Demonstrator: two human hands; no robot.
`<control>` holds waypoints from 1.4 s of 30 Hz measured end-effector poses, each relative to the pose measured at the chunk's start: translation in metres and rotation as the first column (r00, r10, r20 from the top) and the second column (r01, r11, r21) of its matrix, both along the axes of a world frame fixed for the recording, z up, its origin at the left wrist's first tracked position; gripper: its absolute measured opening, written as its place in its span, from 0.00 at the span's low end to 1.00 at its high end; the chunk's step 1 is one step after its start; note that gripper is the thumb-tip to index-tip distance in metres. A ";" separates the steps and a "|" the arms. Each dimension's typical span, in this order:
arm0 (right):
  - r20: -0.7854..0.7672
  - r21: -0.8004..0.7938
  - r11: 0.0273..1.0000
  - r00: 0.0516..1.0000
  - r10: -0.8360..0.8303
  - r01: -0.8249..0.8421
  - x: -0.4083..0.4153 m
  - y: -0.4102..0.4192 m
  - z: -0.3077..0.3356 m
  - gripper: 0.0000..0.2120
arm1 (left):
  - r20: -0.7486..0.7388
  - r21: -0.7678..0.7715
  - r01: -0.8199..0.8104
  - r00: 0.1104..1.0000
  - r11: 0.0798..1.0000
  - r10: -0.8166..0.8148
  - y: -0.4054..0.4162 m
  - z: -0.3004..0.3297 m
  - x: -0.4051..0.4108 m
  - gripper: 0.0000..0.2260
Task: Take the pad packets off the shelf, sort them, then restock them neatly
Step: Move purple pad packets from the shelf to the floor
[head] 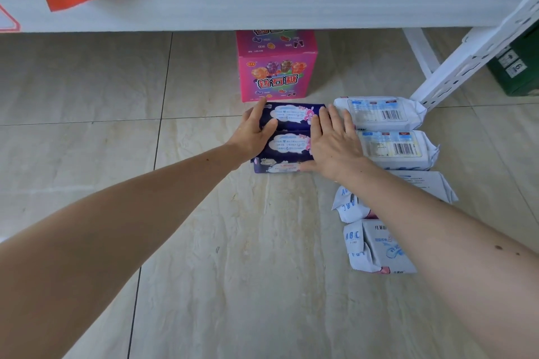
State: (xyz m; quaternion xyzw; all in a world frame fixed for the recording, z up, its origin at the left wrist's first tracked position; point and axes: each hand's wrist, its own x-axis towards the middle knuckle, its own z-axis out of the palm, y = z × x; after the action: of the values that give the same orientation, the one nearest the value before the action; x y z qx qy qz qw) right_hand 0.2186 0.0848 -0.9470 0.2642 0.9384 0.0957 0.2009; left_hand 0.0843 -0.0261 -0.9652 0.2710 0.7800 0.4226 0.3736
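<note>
Three dark purple pad packets (288, 137) lie in a row on the tiled floor, one behind the other. My left hand (256, 128) presses against their left ends, thumb lying on top. My right hand (335, 140) lies flat with straight fingers against their right ends. To the right, several white pad packets (382, 114) form a second row running toward me; the nearest one (379, 248) carries blue ABC lettering, and my right forearm hides part of that row.
A pink candy box (277, 67) stands just behind the purple packets, under the white shelf (262, 0). The shelf's white leg (472, 58) slants down at the right, a green box (516, 67) beyond it. Snack bags lie on the shelf.
</note>
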 end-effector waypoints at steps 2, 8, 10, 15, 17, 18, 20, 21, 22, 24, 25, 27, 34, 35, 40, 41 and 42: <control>-0.043 -0.053 0.999 0.999 0.005 -0.007 0.007 0.001 0.008 0.54 | -0.030 0.005 -0.025 0.999 1.000 0.025 -0.004 0.008 0.000 0.24; -0.093 -0.199 0.978 0.994 0.049 -0.067 0.043 -0.018 0.083 0.46 | -0.044 -0.133 -0.065 0.997 0.989 0.060 -0.044 0.074 0.023 0.26; -0.110 -0.234 0.969 0.993 0.049 -0.074 0.054 -0.026 0.125 0.42 | -0.055 -0.183 -0.051 0.998 0.982 0.041 -0.057 0.115 0.035 0.27; -0.110 -0.274 0.958 0.992 0.055 -0.084 0.070 -0.040 0.254 0.30 | -0.101 -0.282 -0.011 0.995 0.959 -0.018 -0.079 0.246 0.052 0.25; -0.131 -0.273 0.957 0.989 0.066 -0.100 0.072 -0.044 0.318 0.26 | -0.103 -0.270 0.001 0.994 0.963 -0.030 -0.085 0.308 0.054 0.23; -0.148 -0.267 0.957 0.986 0.073 -0.111 0.072 -0.046 0.351 0.24 | -0.101 -0.260 0.005 0.994 0.966 -0.033 -0.087 0.340 0.055 0.22; -0.174 -0.253 0.959 0.981 0.083 -0.126 0.072 -0.051 0.421 0.20 | -0.098 -0.241 0.007 0.995 0.970 -0.031 -0.092 0.405 0.055 0.20; -0.191 -0.244 0.960 0.977 0.092 -0.138 0.071 -0.053 0.456 0.18 | -0.093 -0.231 0.003 0.995 0.973 -0.025 -0.094 0.438 0.055 0.19; -0.211 -0.235 0.960 0.972 0.103 -0.153 0.070 -0.055 0.491 0.17 | -0.085 -0.218 -0.003 0.996 0.976 -0.016 -0.096 0.471 0.056 0.18; -0.254 -0.209 0.960 0.959 0.129 -0.185 0.067 -0.060 0.557 0.16 | -0.095 -0.193 -0.008 0.995 0.981 -0.010 -0.098 0.535 0.056 0.17; -0.282 -0.188 0.960 0.948 0.147 -0.205 0.064 -0.062 0.588 0.16 | -0.106 -0.182 -0.005 0.994 0.983 -0.014 -0.098 0.566 0.055 0.16; -0.330 -0.139 0.961 0.926 0.184 -0.241 0.058 -0.065 0.646 0.18 | -0.120 -0.157 -0.001 0.993 0.988 -0.018 -0.098 0.623 0.051 0.14; -0.372 -0.010 0.945 0.878 0.301 -0.328 0.029 -0.068 0.785 0.19 | -0.253 -0.023 -0.018 0.967 1.000 0.012 -0.103 0.783 0.031 0.15; -0.374 0.005 0.941 0.872 0.315 -0.338 0.024 -0.067 0.799 0.18 | -0.286 -0.020 -0.006 0.958 1.000 0.001 -0.104 0.798 0.026 0.15; -0.402 0.048 0.931 0.846 0.351 -0.363 -0.008 -0.056 0.856 0.15 | -0.441 -0.061 0.043 0.895 0.997 -0.066 -0.104 0.853 -0.014 0.13; -0.402 0.055 0.929 0.843 0.357 -0.367 -0.015 -0.053 0.864 0.15 | -0.470 -0.070 0.064 0.878 0.995 -0.090 -0.103 0.861 -0.024 0.13; -0.397 0.067 0.927 0.842 0.364 -0.369 -0.023 -0.051 0.871 0.15 | -0.498 -0.087 0.088 0.859 0.992 -0.120 -0.102 0.869 -0.035 0.13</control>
State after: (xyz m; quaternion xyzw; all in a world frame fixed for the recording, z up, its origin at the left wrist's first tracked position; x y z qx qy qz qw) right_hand 0.1955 0.0341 -0.0759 0.0927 0.9931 0.0702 -0.0169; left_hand 0.0495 -0.1276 -0.0965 0.4016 0.8471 0.2928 0.1883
